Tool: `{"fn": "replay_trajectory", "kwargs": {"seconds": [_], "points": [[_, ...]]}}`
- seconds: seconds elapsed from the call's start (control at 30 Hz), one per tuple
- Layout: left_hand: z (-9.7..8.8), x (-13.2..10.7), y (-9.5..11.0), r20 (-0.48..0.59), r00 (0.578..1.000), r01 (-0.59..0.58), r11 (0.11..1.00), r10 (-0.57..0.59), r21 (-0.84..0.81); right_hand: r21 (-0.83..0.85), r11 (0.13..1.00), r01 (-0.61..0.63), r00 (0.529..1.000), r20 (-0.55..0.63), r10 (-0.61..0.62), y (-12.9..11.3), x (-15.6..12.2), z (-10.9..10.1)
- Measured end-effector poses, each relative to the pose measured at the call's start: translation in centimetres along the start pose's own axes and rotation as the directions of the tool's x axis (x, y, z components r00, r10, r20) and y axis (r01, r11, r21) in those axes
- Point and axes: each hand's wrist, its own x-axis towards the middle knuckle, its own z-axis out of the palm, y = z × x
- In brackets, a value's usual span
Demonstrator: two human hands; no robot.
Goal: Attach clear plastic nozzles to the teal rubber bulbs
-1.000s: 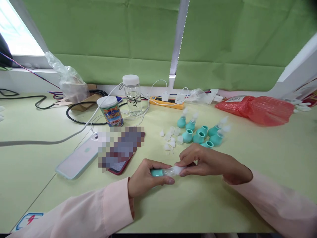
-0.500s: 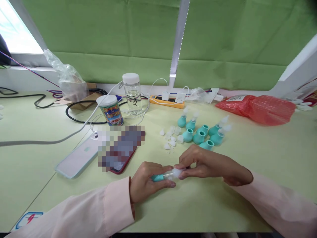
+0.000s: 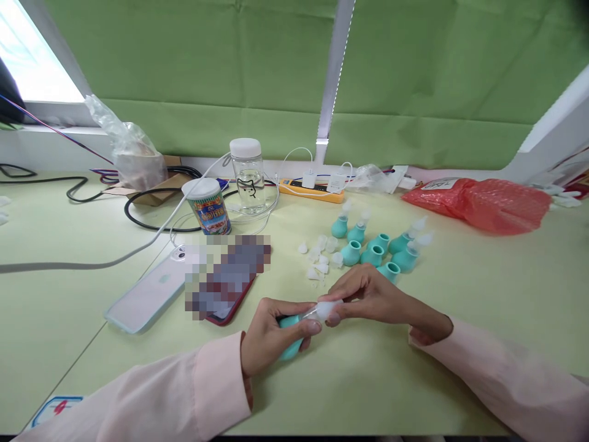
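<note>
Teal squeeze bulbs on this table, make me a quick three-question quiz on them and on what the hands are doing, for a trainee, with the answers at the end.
1. True or false: the left hand holds a teal squeeze bulb.
2. What does the right hand pinch?
a) the red plastic bag
b) a milky white tip
c) the orange power strip
3. How many bulbs with open mouths and no tip fitted are on the table?

Key:
1. True.
2. b.
3. Four.
</note>
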Motion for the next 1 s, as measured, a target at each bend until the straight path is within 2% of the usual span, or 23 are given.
{"fn": "replay_trajectory", "kwargs": {"seconds": [0.1, 0.17, 0.3, 0.4, 0.47, 0.57, 0.7, 0.87, 0.93, 1.0], "points": [[0.0, 0.1, -0.5, 0.105, 0.992, 0.088, 0.975, -0.068, -0.203, 0.121, 0.991, -0.062, 0.997, -0.039, 0.067, -0.2, 0.0, 0.2], [0.0, 0.2, -0.8, 0.156, 0.983, 0.14, 0.942, -0.096, -0.304, 0.127, 0.986, -0.105, 0.993, -0.044, 0.112, -0.4, 0.1, 0.2], [0.0, 0.3, -1.0, 0.217, 0.967, 0.211, 0.892, -0.131, -0.401, 0.118, 0.977, -0.178, 0.984, -0.006, 0.18, -0.9, 0.1, -0.1], [-0.1, 0.5, -0.9, 0.246, 0.96, 0.232, 0.868, -0.133, -0.439, 0.155, 0.972, -0.175, 0.981, -0.057, 0.185, -1.1, 0.1, -0.1], [-0.2, 0.6, -0.8, 0.277, 0.95, 0.25, 0.884, -0.145, -0.394, 0.14, 0.979, -0.15, 0.973, -0.154, 0.171, -1.3, 0.1, 0.0], [-0.1, 0.6, -0.5, 0.286, 0.931, 0.29, 0.937, -0.228, -0.197, 0.096, 0.988, -0.124, 0.953, -0.267, 0.146, -1.5, 0.0, 0.2], [0.0, 0.5, -0.3, 0.202, 0.93, 0.312, 0.95, -0.306, 0.002, 0.113, 0.984, -0.135, 0.954, -0.254, 0.16, -1.4, -0.1, 0.5], [-0.1, 0.5, -0.6, 0.047, 0.969, 0.241, 0.97, -0.243, 0.037, 0.127, 0.984, -0.126, 0.96, -0.233, 0.153, -0.9, -0.1, 0.7], [-0.1, 0.5, -0.6, 0.036, 0.972, 0.231, 0.971, -0.233, 0.054, 0.067, 0.993, -0.101, 0.962, -0.248, 0.114, -0.9, -0.1, 0.9], [0.0, 0.4, -0.4, 0.074, 0.965, 0.249, 0.967, -0.253, 0.056, -0.016, 0.998, -0.055, 0.959, -0.28, 0.048, -1.0, -0.1, 1.1]]}}
